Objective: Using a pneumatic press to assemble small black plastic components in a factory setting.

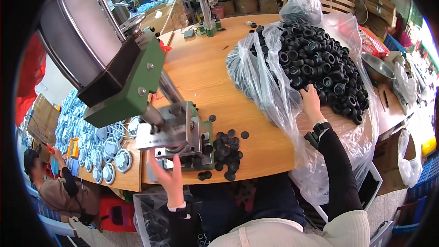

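My left hand [168,176] is raised at the front of a green bench press [148,80], just below its metal head block [164,132]. Its thumb and fingers are spread apart, and nothing shows between them. My right hand [312,102] reaches to the near left side of a big heap of black plastic rings [315,59]. The fingers there are curled with their tips against the heap; what they pinch is hidden. Beside the press base lies a small pile of black round discs [226,150].
Clear plastic sheeting [263,80] surrounds the heap on the wooden table [196,71]. Light blue corded parts [109,148] cover the left side. A metal bowl [378,67] and a red basket [372,41] stand at right. Another person [68,192] works at far left.
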The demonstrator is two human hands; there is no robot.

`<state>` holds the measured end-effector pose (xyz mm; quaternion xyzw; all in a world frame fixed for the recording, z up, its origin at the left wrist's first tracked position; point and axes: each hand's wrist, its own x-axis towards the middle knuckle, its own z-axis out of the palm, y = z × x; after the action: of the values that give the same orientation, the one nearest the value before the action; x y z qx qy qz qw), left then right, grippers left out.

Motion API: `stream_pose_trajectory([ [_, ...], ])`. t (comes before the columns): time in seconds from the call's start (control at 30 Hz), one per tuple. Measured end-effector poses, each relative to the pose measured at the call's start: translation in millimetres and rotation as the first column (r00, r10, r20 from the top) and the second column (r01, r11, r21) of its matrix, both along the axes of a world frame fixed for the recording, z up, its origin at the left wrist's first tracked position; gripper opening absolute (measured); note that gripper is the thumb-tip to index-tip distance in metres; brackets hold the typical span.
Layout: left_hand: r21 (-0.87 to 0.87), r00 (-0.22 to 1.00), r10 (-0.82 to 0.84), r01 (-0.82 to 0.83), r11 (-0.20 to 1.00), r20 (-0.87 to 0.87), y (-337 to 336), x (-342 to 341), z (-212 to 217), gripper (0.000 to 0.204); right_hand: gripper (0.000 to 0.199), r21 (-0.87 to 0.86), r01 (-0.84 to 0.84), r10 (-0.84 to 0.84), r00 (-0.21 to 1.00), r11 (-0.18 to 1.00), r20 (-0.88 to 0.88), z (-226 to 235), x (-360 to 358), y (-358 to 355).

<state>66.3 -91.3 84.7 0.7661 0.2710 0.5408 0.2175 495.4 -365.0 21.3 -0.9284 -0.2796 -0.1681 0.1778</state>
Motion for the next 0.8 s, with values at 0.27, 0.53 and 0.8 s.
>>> stream_pose_trajectory([
  [0.27, -0.055, 0.976, 0.110, -0.101, 0.993, 0.186, 24.1, 59.6, 23.0, 0.023, 0.030, 0.694, -0.172, 0.313, 0.946, 0.699, -0.081, 21.3, -23.2, -35.8],
  [0.53, 0.080, 0.986, 0.167, -0.168, 0.983, 0.011, 14.7, 53.0, 16.3, 0.034, 0.047, 0.987, 0.060, 0.936, 0.311, 0.151, -0.162, 141.1, -147.9, -9.2],
  [0.8, -0.052, 0.963, 0.244, -0.239, 0.970, 0.113, -28.5, -36.0, -2.4, 0.036, 0.043, 0.975, -0.169, 0.984, 0.134, 0.143, -0.121, 126.0, -278.0, 127.9],
])
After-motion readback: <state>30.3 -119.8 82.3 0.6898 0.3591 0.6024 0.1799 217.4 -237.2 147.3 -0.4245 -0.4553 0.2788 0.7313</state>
